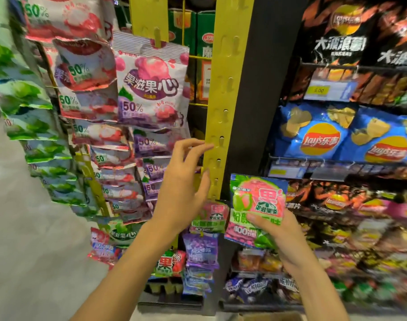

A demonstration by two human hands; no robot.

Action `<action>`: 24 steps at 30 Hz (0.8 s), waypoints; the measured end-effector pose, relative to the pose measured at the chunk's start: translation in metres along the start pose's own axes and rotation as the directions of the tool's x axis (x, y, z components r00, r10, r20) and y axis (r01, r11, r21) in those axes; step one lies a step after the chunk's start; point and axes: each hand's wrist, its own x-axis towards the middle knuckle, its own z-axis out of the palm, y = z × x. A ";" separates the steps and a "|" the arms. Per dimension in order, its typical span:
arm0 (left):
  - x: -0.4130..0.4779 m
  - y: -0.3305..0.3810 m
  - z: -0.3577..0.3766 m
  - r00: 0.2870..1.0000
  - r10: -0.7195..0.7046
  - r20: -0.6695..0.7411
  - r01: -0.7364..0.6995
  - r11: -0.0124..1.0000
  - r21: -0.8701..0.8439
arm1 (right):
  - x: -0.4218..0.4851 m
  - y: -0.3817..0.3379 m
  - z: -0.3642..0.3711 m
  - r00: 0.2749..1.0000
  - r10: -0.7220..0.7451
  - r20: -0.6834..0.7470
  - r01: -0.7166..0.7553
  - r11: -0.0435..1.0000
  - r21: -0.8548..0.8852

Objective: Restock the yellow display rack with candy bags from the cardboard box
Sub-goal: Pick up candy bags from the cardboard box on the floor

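Candy bag (258, 205), green and pink with a peach printed on it, is pinched in the right hand (283, 235): the thumb lies across its front and the fingers curl behind its lower half. The bag stands upright just right of the foot of the yellow display strip (221, 135), apart from it. The left hand (184, 181) holds nothing. Its fingers are spread and loosely bent, with the index fingertip at the strip's left edge and the thumb beside a small yellow peg there. Whether the thumb touches the peg cannot be told.

The strip's pegs above the hands are bare. At its foot hangs a pink and green bag (211, 216), and purple bags (201, 251) hang lower still. Left of the strip a second yellow strip (149, 19) carries a purple and white bag (151, 84) above more of the same kind. Right of the strip, past a black upright panel (255, 89), blue Lay's chip bags (313, 135) fill a wire shelf. Below the strip, at the frame's bottom edge, a corner of the cardboard box (267, 317) shows.
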 end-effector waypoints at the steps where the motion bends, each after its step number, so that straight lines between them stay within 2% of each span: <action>1: -0.002 -0.003 0.007 0.999 -0.025 0.027 0.026 1.000 -0.007 | -0.002 0.003 -0.001 1.000 0.010 0.002 -0.010 1.000 -0.001; 7: 0.003 -0.010 0.028 0.992 -0.100 0.081 0.103 0.994 -0.039 | -0.004 0.015 -0.001 0.999 0.043 0.031 -0.043 0.999 0.012; 10: 0.012 -0.008 0.030 0.989 -0.143 0.046 0.147 0.986 -0.085 | -0.002 0.017 0.001 0.998 0.043 0.051 -0.044 0.999 0.021; 14: 0.020 -0.006 0.030 0.963 -0.270 -0.018 0.265 0.954 -0.136 | 0.006 0.017 0.007 0.997 0.038 0.070 -0.039 0.999 0.019; 22: 0.024 -0.005 0.029 0.970 -0.243 -0.029 0.243 0.970 -0.014 | 0.022 0.023 0.022 0.987 0.071 0.144 -0.073 0.997 0.010; 24: 0.024 -0.005 0.030 0.970 -0.243 -0.010 0.242 0.970 -0.030 | 0.026 0.026 0.026 0.984 0.086 0.156 -0.088 0.996 0.007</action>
